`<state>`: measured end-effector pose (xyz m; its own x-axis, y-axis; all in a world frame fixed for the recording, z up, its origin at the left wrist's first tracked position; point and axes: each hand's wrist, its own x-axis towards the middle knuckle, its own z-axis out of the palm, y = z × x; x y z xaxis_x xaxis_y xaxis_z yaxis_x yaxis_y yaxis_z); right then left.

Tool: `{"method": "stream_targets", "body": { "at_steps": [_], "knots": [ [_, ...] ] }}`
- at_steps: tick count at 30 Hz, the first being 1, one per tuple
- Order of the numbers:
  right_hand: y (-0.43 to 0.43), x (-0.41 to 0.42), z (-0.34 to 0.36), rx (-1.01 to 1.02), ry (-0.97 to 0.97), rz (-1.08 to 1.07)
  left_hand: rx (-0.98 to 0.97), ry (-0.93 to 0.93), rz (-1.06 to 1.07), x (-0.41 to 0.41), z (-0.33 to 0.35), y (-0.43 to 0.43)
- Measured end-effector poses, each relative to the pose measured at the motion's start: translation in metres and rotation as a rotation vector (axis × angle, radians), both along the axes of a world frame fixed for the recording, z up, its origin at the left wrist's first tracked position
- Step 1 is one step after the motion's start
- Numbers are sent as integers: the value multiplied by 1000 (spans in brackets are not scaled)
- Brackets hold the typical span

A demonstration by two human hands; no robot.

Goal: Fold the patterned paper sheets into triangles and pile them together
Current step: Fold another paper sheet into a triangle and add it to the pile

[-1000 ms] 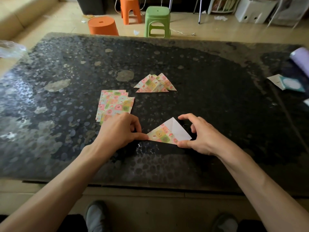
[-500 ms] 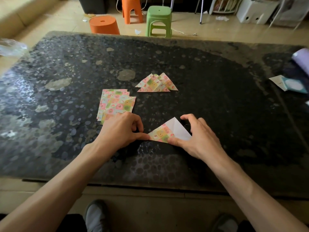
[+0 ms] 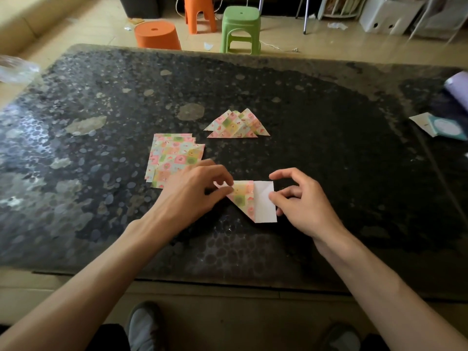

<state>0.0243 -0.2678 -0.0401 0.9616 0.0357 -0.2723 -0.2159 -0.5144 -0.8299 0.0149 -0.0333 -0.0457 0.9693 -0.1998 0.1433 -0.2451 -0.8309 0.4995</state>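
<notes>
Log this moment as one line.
left hand pinches sheet corner | right hand holds its right edge | fold partway | triangle pile lies apart

Past your dark speckled table (image 3: 329, 153) stand a low orange stool (image 3: 157, 35), a taller orange stool (image 3: 200, 11) and a green stool (image 3: 241, 29); a lilac roll (image 3: 458, 83) lies at the table's right edge.

Head camera (wide-angle, close) looks forward and down across the table (image 3: 329, 160).
</notes>
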Motion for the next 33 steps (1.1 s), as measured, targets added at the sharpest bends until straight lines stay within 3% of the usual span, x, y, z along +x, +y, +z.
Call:
{"method": "stream_targets", "body": {
  "at_steps": [5,10,15,23,29,33],
  "knots": [
    [-1,0,0,27,-4,30,29,0,-150,-6,-13,-9],
    [-10,-3,5,-85,-33,272,74,-33,-170,-5,-17,-9],
    [-25,-6,8,-290,-242,546,87,-45,-185,-4,-17,-8],
    [-25,-9,-8,-317,-560,550,59,-66,-168,-3,-18,-9],
    [-26,-8,-6,-518,-746,628,50,-55,-153,-2,-16,-10],
    [-27,-6,-6,-432,-607,715,51,-21,-182,-4,-16,-11]
  ]
}}
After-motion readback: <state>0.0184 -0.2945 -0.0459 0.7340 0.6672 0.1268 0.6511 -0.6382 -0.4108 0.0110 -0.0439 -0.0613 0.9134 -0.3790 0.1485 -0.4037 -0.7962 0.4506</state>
